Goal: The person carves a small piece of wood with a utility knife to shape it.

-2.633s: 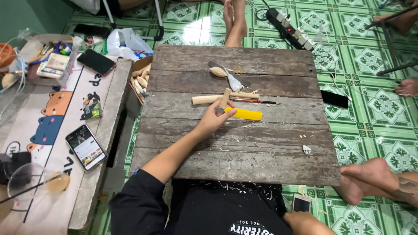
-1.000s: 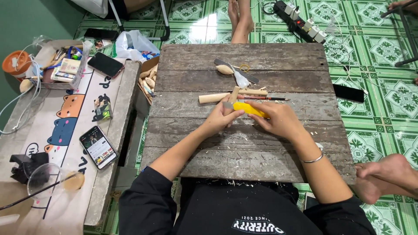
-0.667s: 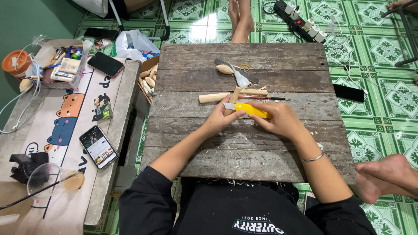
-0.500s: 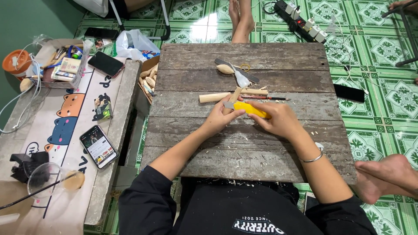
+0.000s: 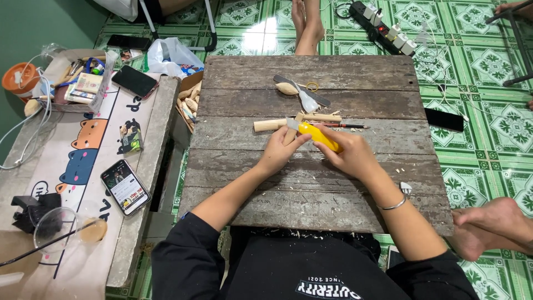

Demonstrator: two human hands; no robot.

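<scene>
On the low bench off the table's left edge lie a phone (image 5: pixel 125 188) and a plastic cup (image 5: pixel 58 230), well apart from our work. Near the middle of the wooden table (image 5: pixel 311 191), our left hand (image 5: pixel 280 153) pinches a small wooden stick (image 5: pixel 292 132), keeping it steady against the blade. Our right hand (image 5: pixel 350 155) is wrapped around the yellow knife (image 5: pixel 317 135), its blade tip touching that stick. Just beyond lie a wooden dowel (image 5: pixel 269 125) and a pencil (image 5: pixel 347 126); toward the far edge rests a carved spoon (image 5: pixel 287 88). Nothing crowds the hands.
</scene>
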